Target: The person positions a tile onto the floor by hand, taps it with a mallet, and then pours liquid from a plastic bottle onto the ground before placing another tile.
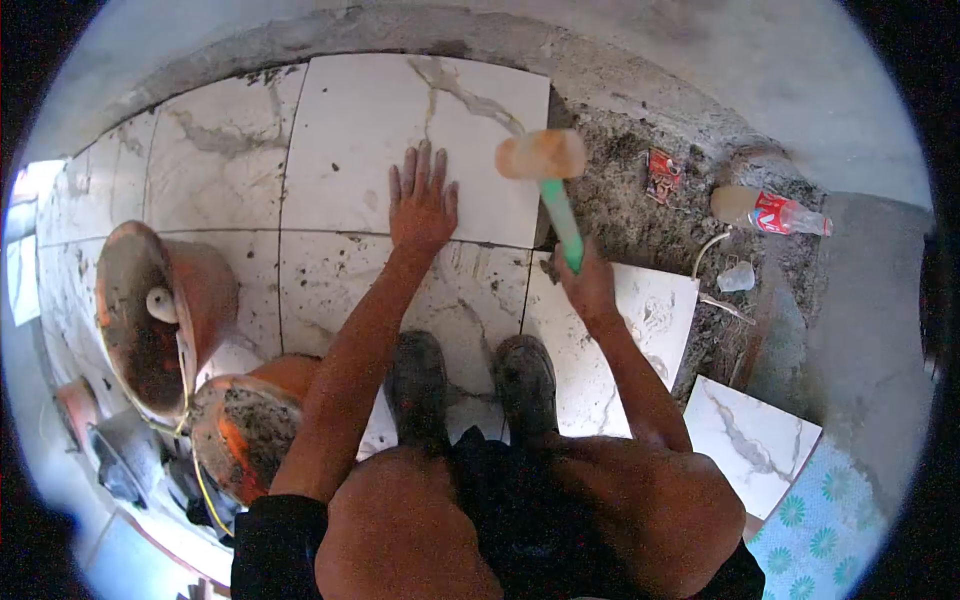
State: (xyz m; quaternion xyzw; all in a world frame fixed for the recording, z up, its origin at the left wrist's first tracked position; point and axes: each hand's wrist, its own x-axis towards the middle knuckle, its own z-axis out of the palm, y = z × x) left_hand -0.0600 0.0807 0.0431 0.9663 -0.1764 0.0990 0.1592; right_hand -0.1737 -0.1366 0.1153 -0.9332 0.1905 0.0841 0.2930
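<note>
My left hand point(424, 205) lies flat with fingers stretched out on a large white marble-patterned floor tile point(350, 130). In my right hand point(588, 285) is a mallet point(560, 205) with a green handle and a pale orange, slightly blurred head. The mallet head overlaps the right edge of that same tile in this view. Below my right hand lies another white tile point(630, 340) with grey specks on it. Bits of dirt are scattered over the tiles, and dark joints run between them.
Rough mortar bed point(620, 220) borders the tiles on the right, with a plastic bottle point(765, 210), a red wrapper point(663, 176) and a clear cup point(737, 277). Dirty orange buckets point(205, 300) stand at left. A loose tile point(750, 440) lies at lower right. A wall point(260, 40) runs behind.
</note>
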